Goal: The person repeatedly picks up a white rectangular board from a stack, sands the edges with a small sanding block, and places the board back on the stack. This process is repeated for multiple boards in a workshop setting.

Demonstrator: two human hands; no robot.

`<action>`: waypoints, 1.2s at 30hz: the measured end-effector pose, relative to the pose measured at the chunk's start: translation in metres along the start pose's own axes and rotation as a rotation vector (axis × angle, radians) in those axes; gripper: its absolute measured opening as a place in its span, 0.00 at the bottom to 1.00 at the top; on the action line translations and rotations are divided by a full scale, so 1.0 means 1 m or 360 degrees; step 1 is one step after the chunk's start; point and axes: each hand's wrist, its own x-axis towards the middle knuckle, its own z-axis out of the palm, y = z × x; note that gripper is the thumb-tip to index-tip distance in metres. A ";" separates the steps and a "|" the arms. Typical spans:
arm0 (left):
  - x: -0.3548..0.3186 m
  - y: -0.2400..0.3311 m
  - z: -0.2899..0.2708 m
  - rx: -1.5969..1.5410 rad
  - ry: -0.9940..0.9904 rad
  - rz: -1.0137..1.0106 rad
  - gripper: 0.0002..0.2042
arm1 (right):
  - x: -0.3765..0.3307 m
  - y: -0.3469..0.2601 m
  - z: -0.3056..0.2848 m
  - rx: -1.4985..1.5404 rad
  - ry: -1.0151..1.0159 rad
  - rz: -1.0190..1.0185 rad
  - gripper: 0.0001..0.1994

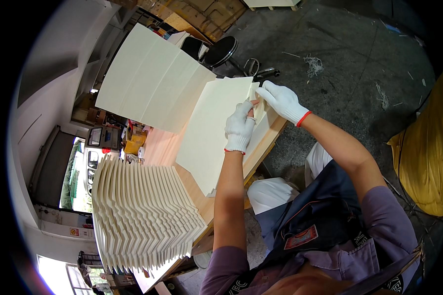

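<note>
A cream cardboard sheet (211, 130) lies on the wooden table in front of me, its near right edge creased into a narrow folded strip. My left hand (239, 127), in a white knit glove with some fingertips bare, is closed on that strip. Just beyond it, my right hand (282, 102), in a white glove with a red cuff, bends its fingers over the far right corner of the same edge. The fingertips of both hands are partly hidden against the board.
To the left rises a tall stack of folded cream boards (142, 211). Large flat cream sheets (155, 81) lie at the far left of the wooden tabletop (157, 146). A black round stool (221, 51) stands beyond the table. Loose white strands (313, 65) litter the floor; yellow fabric (423, 152) hangs at right.
</note>
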 end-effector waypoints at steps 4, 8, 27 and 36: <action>0.001 0.013 -0.005 0.0109 -0.0145 -0.0094 0.13 | -0.002 0.003 0.001 -0.0010 0.0032 -0.0027 0.17; 0.001 0.016 -0.009 0.0126 -0.0148 -0.0171 0.16 | -0.001 0.001 0.002 -0.0009 0.0032 -0.0019 0.17; 0.005 0.017 -0.003 0.0597 -0.0037 -0.0136 0.16 | 0.005 0.008 -0.035 -0.0842 -0.0128 -0.0723 0.19; 0.010 -0.002 0.000 0.0039 -0.0127 -0.0184 0.16 | 0.006 -0.013 -0.016 0.0078 -0.0246 0.0048 0.19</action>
